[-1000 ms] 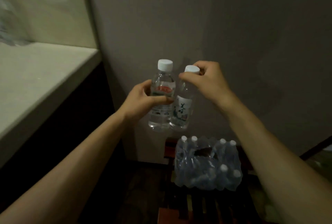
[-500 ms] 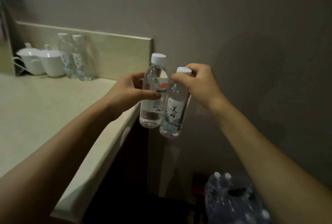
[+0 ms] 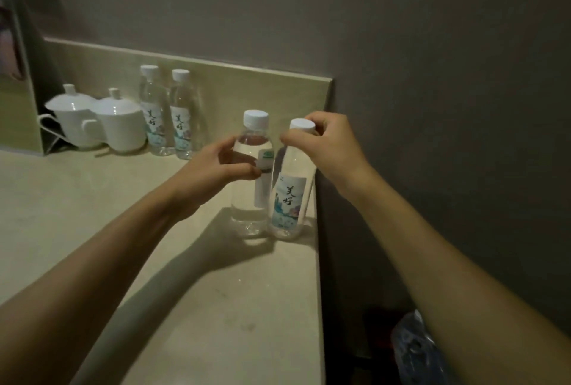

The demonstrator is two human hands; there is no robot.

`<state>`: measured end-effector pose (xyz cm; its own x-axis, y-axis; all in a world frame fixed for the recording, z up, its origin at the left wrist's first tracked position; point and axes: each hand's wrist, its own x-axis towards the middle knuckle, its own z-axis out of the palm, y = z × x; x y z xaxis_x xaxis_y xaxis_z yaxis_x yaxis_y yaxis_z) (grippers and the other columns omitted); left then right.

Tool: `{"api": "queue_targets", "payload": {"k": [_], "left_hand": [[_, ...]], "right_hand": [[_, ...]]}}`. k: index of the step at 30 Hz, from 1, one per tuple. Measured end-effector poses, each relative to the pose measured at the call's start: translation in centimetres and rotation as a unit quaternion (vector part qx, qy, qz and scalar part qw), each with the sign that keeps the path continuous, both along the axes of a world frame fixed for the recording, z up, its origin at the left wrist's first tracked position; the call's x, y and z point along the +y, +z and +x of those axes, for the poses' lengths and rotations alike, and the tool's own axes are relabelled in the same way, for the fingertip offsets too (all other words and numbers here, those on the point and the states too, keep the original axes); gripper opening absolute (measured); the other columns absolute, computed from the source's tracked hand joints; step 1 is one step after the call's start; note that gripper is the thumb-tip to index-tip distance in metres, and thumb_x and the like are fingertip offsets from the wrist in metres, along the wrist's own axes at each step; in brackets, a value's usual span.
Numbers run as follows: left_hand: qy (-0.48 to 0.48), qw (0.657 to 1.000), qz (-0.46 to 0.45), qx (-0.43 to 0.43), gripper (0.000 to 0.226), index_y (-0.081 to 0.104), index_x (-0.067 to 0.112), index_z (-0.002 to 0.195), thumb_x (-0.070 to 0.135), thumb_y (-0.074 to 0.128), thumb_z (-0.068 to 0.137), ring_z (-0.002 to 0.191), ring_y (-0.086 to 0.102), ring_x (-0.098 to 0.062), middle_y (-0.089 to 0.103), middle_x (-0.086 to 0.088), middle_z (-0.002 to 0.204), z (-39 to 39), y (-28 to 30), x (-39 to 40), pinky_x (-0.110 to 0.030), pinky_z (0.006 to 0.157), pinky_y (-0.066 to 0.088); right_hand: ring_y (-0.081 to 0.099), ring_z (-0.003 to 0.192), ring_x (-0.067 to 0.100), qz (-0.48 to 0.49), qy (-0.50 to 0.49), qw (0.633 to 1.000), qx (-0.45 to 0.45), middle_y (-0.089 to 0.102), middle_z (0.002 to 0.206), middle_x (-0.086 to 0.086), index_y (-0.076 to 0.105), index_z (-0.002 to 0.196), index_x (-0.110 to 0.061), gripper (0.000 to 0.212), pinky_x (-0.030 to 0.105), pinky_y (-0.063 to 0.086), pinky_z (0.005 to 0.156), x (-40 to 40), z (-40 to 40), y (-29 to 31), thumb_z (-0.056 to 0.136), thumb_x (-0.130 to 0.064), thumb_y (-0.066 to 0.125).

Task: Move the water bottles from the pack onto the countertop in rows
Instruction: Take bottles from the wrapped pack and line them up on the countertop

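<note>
Two clear water bottles with white caps are side by side, upright, near the right edge of the beige countertop (image 3: 77, 230). My left hand (image 3: 213, 168) grips the left bottle (image 3: 251, 199) around its upper body. My right hand (image 3: 327, 143) pinches the right bottle (image 3: 289, 199) at its cap and neck. Their bases are at the counter surface. Two more bottles (image 3: 167, 116) stand against the backsplash. A corner of the plastic-wrapped pack (image 3: 417, 350) shows low at the right, below the counter.
Two white lidded cups (image 3: 95, 122) stand left of the far bottles, by a mirror panel (image 3: 15, 91). A grey wall rises right of the counter's end. The counter edge (image 3: 318, 292) drops to a dark floor area.
Both hands have carried the two bottles left and down from beside the counter's end onto the countertop. My view has turned left, so the pack has slid to the lower right corner.
</note>
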<state>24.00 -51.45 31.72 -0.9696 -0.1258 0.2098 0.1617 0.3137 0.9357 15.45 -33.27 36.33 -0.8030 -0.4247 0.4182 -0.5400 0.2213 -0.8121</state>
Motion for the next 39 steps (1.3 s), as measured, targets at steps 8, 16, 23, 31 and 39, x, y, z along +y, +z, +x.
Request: {"api": "queue_targets", "payload": {"k": [8, 16, 23, 31, 39], "left_hand": [[-0.038, 0.997, -0.050, -0.034, 0.080, 0.044, 0.044, 0.134, 0.043, 0.084, 0.064, 0.112, 0.066, -0.006, 0.068, 0.011, 0.122, -0.2, -0.8, 1.1, -0.034, 0.096, 0.051], [0.029, 0.997, -0.064, -0.010, 0.077, 0.049, 0.021, 0.135, 0.027, 0.086, 0.068, 0.112, 0.067, -0.016, 0.066, 0.002, 0.125, 1.3, -1.3, 1.2, -0.044, 0.094, 0.056], [-0.060, 0.997, -0.030, -0.048, 0.070, 0.045, 0.039, 0.130, 0.013, 0.079, 0.075, 0.109, 0.066, -0.005, 0.069, 0.013, 0.115, 0.9, -1.5, 0.4, -0.016, 0.078, 0.056], [0.039, 0.990, -0.135, 0.003, 0.064, 0.050, 0.041, 0.112, 0.027, 0.090, 0.065, 0.094, 0.064, 0.008, 0.061, 0.022, 0.105, 0.6, -2.8, -0.8, -0.013, 0.066, 0.054], [0.015, 0.992, -0.125, -0.001, 0.056, 0.051, 0.038, 0.110, 0.007, 0.081, 0.074, 0.103, 0.064, -0.007, 0.066, 0.012, 0.106, -0.5, -2.4, -5.7, -0.028, 0.084, 0.056]], "right_hand": [[0.061, 0.078, 0.018, 0.095, -0.077, 0.977, 0.177, 0.062, 0.086, -0.002, 0.056, 0.091, -0.018, 0.044, 0.047, 0.054, 0.070, 1.1, 1.6, -1.7, 0.081, -0.061, 0.053], [0.054, 0.118, 0.020, 0.156, 0.002, 0.987, 0.032, 0.049, 0.130, -0.002, 0.028, 0.133, -0.030, 0.082, 0.043, 0.051, 0.093, 2.7, 3.7, -8.1, 0.068, -0.070, 0.059], [0.060, 0.107, 0.011, 0.145, 0.008, 0.989, -0.021, 0.056, 0.120, -0.006, 0.040, 0.117, -0.029, 0.058, 0.020, 0.052, 0.076, 2.5, 3.3, -10.1, 0.074, -0.044, 0.075], [0.057, 0.110, 0.015, 0.129, -0.056, 0.990, -0.011, 0.052, 0.122, -0.001, 0.038, 0.122, -0.022, 0.062, 0.021, 0.053, 0.077, -0.4, 3.7, -10.3, 0.076, -0.039, 0.076], [0.060, 0.105, 0.021, 0.161, -0.099, 0.981, -0.039, 0.057, 0.119, 0.005, 0.042, 0.115, -0.016, 0.051, 0.036, 0.056, 0.080, -5.2, 3.1, -9.5, 0.079, -0.033, 0.074]]}}
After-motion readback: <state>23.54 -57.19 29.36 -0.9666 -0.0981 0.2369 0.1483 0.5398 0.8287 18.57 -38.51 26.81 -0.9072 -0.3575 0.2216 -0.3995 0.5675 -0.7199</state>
